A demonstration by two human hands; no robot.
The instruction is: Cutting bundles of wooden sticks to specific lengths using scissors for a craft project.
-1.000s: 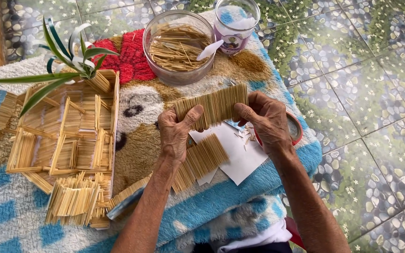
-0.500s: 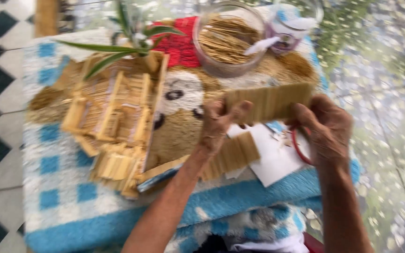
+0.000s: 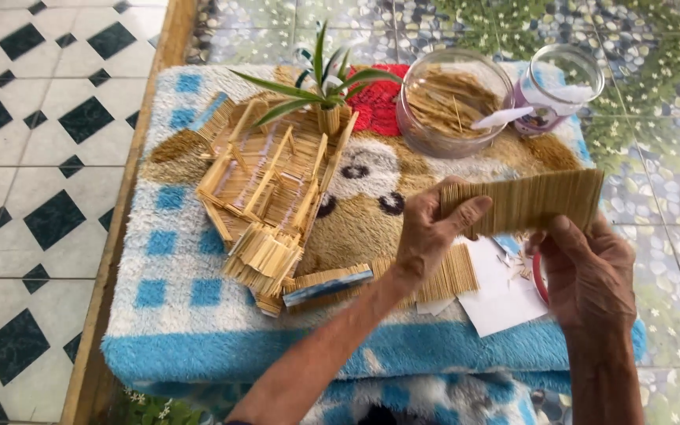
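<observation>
Both hands hold a flat panel of glued wooden sticks above a fluffy blue and brown blanket. My left hand pinches the panel's left end with the thumb on top. Under its right end sits my right hand, fingers curled on the lower edge. A second stick panel lies flat on the blanket below my left hand. To the left stands a small house frame of sticks, with a loose stick bundle at its near corner.
A glass bowl of loose sticks and a clear cup holding a white spatula stand at the back. A small green plant rises behind the frame. White paper lies under my hands. Tiled floor surrounds the blanket.
The camera has swung left, so the blanket and the frame sit further right in view. My hands keep the same grip on the stick panel.
</observation>
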